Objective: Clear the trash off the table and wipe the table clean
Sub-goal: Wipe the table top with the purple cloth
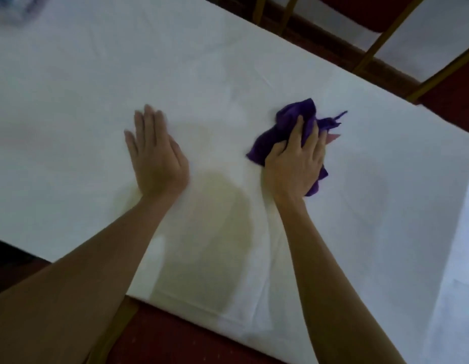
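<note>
A table under a white cloth (96, 82) fills most of the view. My right hand (296, 161) presses a crumpled purple rag (294, 119) onto the cloth right of centre, fingers closed over it. My left hand (156, 156) lies flat on the cloth to the left, palm down, fingers together, holding nothing. Between my forearms a large yellowish damp stain (215, 219) spreads over the cloth toward the near edge. A small pinkish scrap (333, 137) peeks out beside the rag, under my right fingers.
Red chairs with gold frames (380, 40) stand past the table's far edge at the upper right. A blurred bluish object (18, 9) sits at the top left corner. Red carpet (175, 342) shows below the near edge. The cloth hangs down at the right end (459, 258).
</note>
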The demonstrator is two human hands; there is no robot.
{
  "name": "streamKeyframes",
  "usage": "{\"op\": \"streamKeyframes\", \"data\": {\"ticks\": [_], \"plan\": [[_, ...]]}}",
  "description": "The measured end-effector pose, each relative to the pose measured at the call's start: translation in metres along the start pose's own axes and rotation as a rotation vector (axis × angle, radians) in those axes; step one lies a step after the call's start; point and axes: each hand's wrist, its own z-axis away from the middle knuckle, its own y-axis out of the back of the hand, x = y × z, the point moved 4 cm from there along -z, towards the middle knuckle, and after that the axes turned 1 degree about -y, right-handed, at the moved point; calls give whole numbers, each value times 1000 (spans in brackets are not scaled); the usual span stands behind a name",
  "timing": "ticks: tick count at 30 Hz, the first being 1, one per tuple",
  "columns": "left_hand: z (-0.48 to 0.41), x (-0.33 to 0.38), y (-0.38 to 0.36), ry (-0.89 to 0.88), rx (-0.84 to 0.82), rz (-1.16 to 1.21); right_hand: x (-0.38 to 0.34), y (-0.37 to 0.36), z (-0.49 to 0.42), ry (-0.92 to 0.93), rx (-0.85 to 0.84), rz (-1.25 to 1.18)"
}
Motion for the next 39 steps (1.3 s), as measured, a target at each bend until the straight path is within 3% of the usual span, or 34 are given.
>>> {"op": "streamKeyframes", "data": {"ticks": [3, 6, 15, 18, 22, 26, 30, 34, 35, 37, 39], "plan": [[-2, 2, 0, -14, -20, 1, -48, -10, 57, 261, -48, -34], [0, 4, 1, -9, -41, -18, -45, -12, 84, 390, -103, -33], [-2, 2, 1, 16, -56, -58, -82, -25, -117, 141, -28, -3], [-2, 3, 2, 4, -87, -67, -127, -42, -142, 188, -78, 49], [-2, 4, 4, 19, -110, -80, -158, -51, -91, 428, -106, 17], [-2, 3, 5, 7, -120, -51, -107, -31, 7, 515, -113, -21], [-1, 4, 4, 1, -42, 5, -6, 1, 32, 250, -14, -7], [-3, 0, 4, -21, -32, 65, -6, -4, 8, -49, 46, 1], [-4, -3, 5, -26, -45, 97, -22, -9, 19, -31, 51, -20], [-4, -9, 10, -73, -97, 168, -54, -20, 70, 186, 43, -81], [1, -23, 19, -142, -149, 251, -72, -24, 153, 435, -141, -108]]}}
